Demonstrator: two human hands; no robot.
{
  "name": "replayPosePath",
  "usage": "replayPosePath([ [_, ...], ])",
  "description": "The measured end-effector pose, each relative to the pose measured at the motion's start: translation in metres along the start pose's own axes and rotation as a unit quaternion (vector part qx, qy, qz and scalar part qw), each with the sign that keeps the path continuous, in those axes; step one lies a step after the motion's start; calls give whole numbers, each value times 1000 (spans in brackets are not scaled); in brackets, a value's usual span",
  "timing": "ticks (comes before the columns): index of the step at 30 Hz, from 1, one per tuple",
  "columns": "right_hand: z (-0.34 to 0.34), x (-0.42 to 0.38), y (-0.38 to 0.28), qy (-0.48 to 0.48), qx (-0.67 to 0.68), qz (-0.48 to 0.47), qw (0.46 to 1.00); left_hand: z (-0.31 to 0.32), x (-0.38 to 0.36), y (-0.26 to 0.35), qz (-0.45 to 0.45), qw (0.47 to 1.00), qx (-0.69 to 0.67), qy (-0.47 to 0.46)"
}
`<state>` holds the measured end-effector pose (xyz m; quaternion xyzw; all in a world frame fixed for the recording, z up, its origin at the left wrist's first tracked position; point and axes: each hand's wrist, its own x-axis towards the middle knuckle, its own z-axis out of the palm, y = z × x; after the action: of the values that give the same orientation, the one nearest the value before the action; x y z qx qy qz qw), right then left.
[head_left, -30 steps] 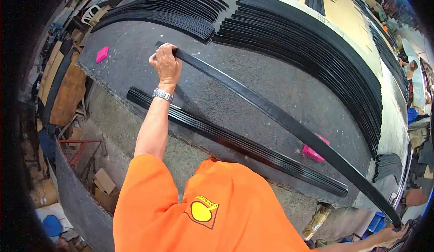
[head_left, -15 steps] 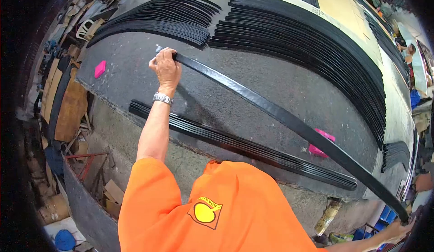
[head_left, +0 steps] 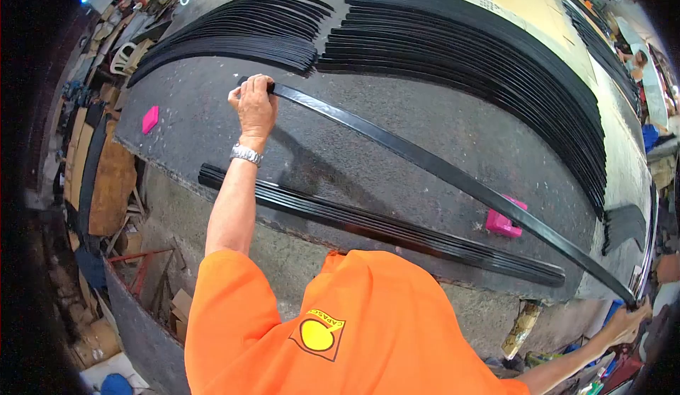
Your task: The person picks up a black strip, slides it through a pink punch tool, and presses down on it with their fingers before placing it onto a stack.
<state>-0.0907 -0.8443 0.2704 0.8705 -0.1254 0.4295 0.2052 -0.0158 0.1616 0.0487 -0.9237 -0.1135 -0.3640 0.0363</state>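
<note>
A long black strip [head_left: 397, 145] slants across the view above the dark tabletop [head_left: 340, 161]. Its upper-left end is closed in my left hand [head_left: 255, 108], which has a metal watch at the wrist. At the far right, my right hand [head_left: 627, 323] grips the other end. Nearer my body, a bundle of black strips [head_left: 397, 232] lies along the table's front edge. Beyond the held strip, many curved black strips lie in a left group [head_left: 241, 34] and a larger right group [head_left: 474, 69].
One pink block [head_left: 150, 119] sits at the table's left; another pink block [head_left: 504, 221] is partly behind the held strip. Short black pieces [head_left: 623, 229] lie at the right edge. A brown board [head_left: 113, 182] leans at the left. Another person's arm [head_left: 636, 62] shows far right.
The held strip's right end and my right hand have moved slightly up and away from my body. My left hand has shifted slightly left. The camera view has shifted a little.
</note>
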Motion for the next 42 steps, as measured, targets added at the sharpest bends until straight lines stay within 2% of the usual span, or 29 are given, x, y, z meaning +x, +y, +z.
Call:
replayPosePath([
  [1, 2, -2, 10, -2, 17, -16, 1000, 1, 1, -3, 10, 1000, -3, -12],
  [3, -41, 7, -62, -114, -145, 83, 979, 3, 5, -5, 53, 998, -7, -36],
  [5, -17, 7, -43, -78, -188, -39, 978, 3, 10, -4, 82, 993, -16, -84],
  [6, -22, 13, -69, -160, -171, 9, 972, 3, 12, -4, 99, 990, -6, -98],
  [8, 8, 9, -70, -168, -87, -21, 982, 3, 17, -4, 117, 984, 3, -135],
  [9, 14, 12, -89, -199, -99, -3, 975, 6, 19, -6, 127, 982, -3, -140],
  [11, 50, 4, -79, -178, -21, -51, 982, 9, 23, -7, 133, 977, 26, -166],
  [13, 51, 0, -106, -186, -45, -44, 980, 9, 23, -5, 129, 973, 45, -184],
  [17, 61, -10, -127, -206, -9, -30, 978, 13, 18, -8, 119, 981, 54, -147],
  [21, 63, -9, -131, -247, -46, 7, 968, 16, 15, -5, 85, 987, 77, -112],
  [25, 101, -22, -72, -148, -55, -35, 987, 8, 12, -5, 48, 995, 77, -41],
  [27, 80, -15, -71, -178, -77, 13, 981, 7, 6, -12, 40, 996, 83, -14],
  [28, 68, -13, -66, -161, -83, 7, 984, 4, 2, -13, 26, 996, 80, -23],
  [30, 47, -8, -51, -119, -93, -4, 989, 3, -4, -17, 10, 997, 75, -7],
  [33, 7, 5, -12, 5, -161, -63, 985, -1, -15, -19, -12, 997, 69, 16],
  [36, -43, 4, -48, 71, -115, -44, 990, 8, -26, -29, -52, 996, 65, 43],
  [42, -98, -5, -111, 106, -28, -36, 993, 11, -30, -32, -93, 992, 34, 82],
])
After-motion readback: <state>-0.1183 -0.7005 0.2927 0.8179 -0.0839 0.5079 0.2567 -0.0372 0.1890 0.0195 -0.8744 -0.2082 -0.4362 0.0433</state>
